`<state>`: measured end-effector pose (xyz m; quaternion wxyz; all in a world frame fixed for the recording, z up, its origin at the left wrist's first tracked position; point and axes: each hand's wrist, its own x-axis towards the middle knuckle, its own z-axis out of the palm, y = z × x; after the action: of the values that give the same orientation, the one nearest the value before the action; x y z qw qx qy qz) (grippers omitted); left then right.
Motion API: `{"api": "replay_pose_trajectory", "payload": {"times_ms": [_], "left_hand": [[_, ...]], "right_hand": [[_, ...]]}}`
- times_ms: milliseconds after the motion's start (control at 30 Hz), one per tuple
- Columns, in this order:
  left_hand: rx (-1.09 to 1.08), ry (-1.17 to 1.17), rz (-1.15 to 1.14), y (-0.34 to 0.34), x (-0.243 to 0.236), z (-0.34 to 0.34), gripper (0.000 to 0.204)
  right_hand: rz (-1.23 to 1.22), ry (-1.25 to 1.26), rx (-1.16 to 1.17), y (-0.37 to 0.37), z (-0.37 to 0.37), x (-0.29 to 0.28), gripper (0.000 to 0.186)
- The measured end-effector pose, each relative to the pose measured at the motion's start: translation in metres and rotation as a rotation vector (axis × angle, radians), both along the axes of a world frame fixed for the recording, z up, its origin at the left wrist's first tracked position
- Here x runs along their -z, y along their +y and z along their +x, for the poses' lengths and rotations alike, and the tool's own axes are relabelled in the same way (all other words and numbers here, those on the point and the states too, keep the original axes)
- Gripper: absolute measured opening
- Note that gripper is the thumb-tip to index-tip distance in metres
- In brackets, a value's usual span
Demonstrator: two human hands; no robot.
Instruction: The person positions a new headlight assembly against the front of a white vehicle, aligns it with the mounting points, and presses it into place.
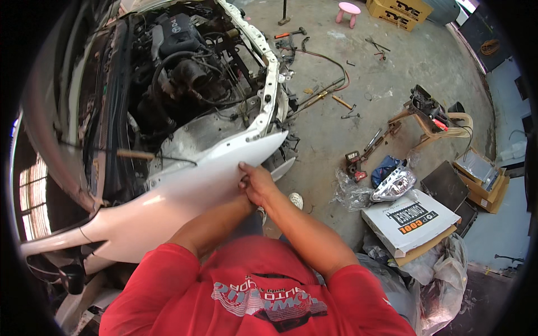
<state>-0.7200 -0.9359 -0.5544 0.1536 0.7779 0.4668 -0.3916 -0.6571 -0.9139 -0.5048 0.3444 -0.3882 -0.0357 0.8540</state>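
Note:
A white car fender (185, 196) stretches along the side of the open engine bay, its pointed front end by the headlight opening. My right hand (259, 183) grips its outer edge near that front end, thumb lying on the painted face and the fingers curled out of sight. Close against it, my left hand (244, 193) is at the same edge; the right hand and the panel hide most of it, so its fingers cannot be made out. The white radiator support (270, 84) is bare in front of the engine (179, 36).
A headlight (394, 183) in plastic wrap, a cordless power tool (354, 163) and a white flat carton (412, 221) lie to the right. Beyond are a tan plastic stool (434, 131) bearing tools, a hammer (290, 33), and a pink stool (348, 10).

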Motion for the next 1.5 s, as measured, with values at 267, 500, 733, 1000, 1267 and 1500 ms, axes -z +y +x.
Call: {"api": "replay_pose_trajectory", "payload": {"times_ms": [267, 500, 733, 1000, 1267, 1500], "left_hand": [[-0.020, 0.029, 0.020, 0.003, 0.010, 0.003, 0.045], [-0.069, 0.068, 0.226, -0.010, 0.013, -0.007, 0.037], [-0.189, -0.039, 0.276, -0.009, 0.008, -0.010, 0.026], [-0.155, -0.073, 0.377, -0.012, -0.003, -0.008, 0.018], [-0.259, -0.144, 0.329, -0.022, -0.001, -0.010, 0.018], [-0.305, -0.199, 0.226, -0.014, -0.023, -0.001, 0.033]], "right_hand": [[-0.027, 0.027, 0.065, 0.021, 0.035, 0.032, 0.034], [0.004, 0.116, 0.218, 0.077, 0.075, 0.033, 0.040], [-0.028, 0.003, 0.088, 0.100, 0.079, 0.024, 0.033], [-0.051, -0.084, 0.086, 0.102, 0.073, 0.008, 0.038], [-0.132, -0.181, 0.068, 0.107, 0.070, 0.012, 0.033], [-0.074, 0.035, 0.001, 0.109, 0.100, 0.031, 0.043]]}}
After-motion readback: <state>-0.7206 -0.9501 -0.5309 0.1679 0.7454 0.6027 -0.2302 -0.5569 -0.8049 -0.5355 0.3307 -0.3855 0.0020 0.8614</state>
